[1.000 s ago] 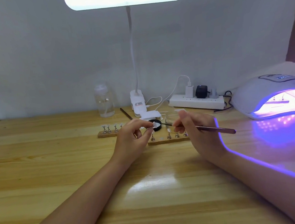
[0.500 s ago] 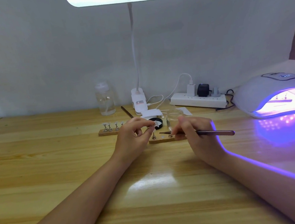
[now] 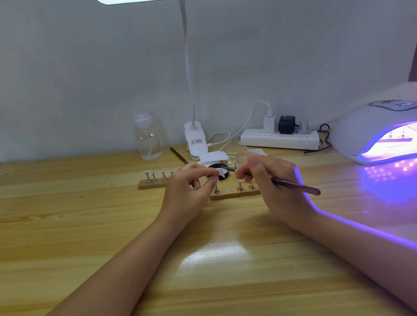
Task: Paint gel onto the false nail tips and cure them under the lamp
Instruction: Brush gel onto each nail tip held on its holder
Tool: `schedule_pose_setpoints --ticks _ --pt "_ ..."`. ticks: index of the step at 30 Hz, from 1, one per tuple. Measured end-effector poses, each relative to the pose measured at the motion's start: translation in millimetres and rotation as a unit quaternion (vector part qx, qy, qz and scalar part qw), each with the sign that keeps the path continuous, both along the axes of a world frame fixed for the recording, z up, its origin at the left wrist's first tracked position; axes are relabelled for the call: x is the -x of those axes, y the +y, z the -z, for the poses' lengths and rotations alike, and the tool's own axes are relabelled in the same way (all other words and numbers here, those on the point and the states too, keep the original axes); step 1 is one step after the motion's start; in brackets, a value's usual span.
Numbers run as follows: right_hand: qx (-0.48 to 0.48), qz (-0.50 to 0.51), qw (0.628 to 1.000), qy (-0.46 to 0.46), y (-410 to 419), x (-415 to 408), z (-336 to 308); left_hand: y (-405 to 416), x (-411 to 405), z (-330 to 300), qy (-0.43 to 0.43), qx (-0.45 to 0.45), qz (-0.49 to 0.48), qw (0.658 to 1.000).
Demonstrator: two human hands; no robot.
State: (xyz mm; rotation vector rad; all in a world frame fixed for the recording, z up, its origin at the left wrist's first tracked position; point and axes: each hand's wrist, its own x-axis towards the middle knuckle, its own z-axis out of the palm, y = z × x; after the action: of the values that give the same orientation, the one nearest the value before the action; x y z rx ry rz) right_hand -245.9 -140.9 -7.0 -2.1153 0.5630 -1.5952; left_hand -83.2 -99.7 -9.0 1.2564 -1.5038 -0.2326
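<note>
Nail tip (image 3: 221,175): white, mounted on a small metal stand, held up between my hands, just in front of the black gel pot (image 3: 222,171) and above the near wooden holder strip (image 3: 232,194).
Left hand (image 3: 187,192): my thumb and forefinger pinch the metal stand of the nail tip; the other fingers curl into the palm; the wrist rests on the table.
Right hand (image 3: 271,182): my fingers are curled round the gel brush (image 3: 295,184) in a pen grip; the dark purple handle runs out to the right past my hand, and the bristle end points left toward the nail tip. Whether the bristles touch the tip, I cannot tell.
Near holder strip: three metal stands upright on it, one socket bare between them.
Far holder strip (image 3: 152,183): left of my left hand, carrying four stands with white tips.
Curing lamp (image 3: 385,131): white dome at the right edge, lit violet inside, a strip with stands visible within; its glow falls on the table and along my right forearm.
Wooden table (image 3: 58,232): bears all of the above.
Back row, left to right: clear bottle (image 3: 147,137); clip base of the white desk lamp (image 3: 195,139), its lit head at the top; a second brush (image 3: 178,155) lying flat; white power strip (image 3: 279,141) with plugs against the wall.
</note>
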Motion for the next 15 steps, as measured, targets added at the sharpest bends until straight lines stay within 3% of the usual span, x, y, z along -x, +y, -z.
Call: schedule_pose_setpoints --ticks 5,10,15 --pt "-0.093 -0.031 0.994 -0.046 1.7 1.4 2.0 -0.1 -0.4 -0.2 -0.002 -0.003 0.000 1.000" --pt "-0.017 -0.004 1.000 0.002 2.7 -0.8 -1.5 -1.4 -0.3 0.3 0.007 0.009 -0.004 1.000" --pt "-0.099 -0.043 0.993 -0.052 3.2 -0.3 1.6 -2.6 -1.4 0.8 0.015 0.018 -0.003 1.000"
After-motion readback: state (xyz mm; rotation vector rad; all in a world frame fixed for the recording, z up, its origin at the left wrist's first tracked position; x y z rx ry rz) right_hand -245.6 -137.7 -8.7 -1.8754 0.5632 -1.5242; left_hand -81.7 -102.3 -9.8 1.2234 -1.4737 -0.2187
